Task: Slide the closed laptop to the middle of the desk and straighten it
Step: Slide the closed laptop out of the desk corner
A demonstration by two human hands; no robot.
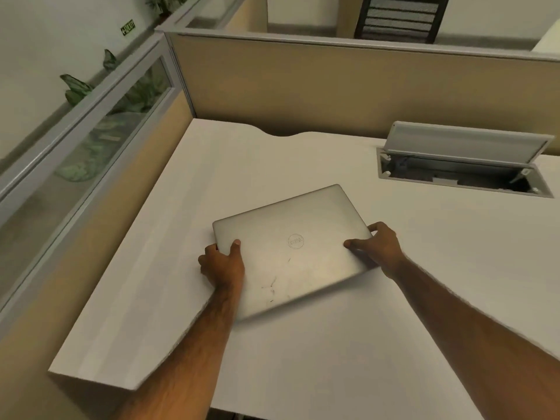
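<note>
A closed silver laptop (291,247) with a round logo on its lid lies on the white desk (394,298), turned at an angle so its far right corner points away. My left hand (222,263) grips its left edge, thumb on the lid and fingers curled around the side. On the right edge, my right hand (377,245) holds the laptop with the thumb on top. The near edge of the laptop looks blurred.
An open cable hatch (463,174) with a raised grey flap sits in the desk at the back right. Beige partition walls (303,83) bound the desk at the back and left, with glass and plants (77,87) beyond. The desk's left corner is cut at an angle.
</note>
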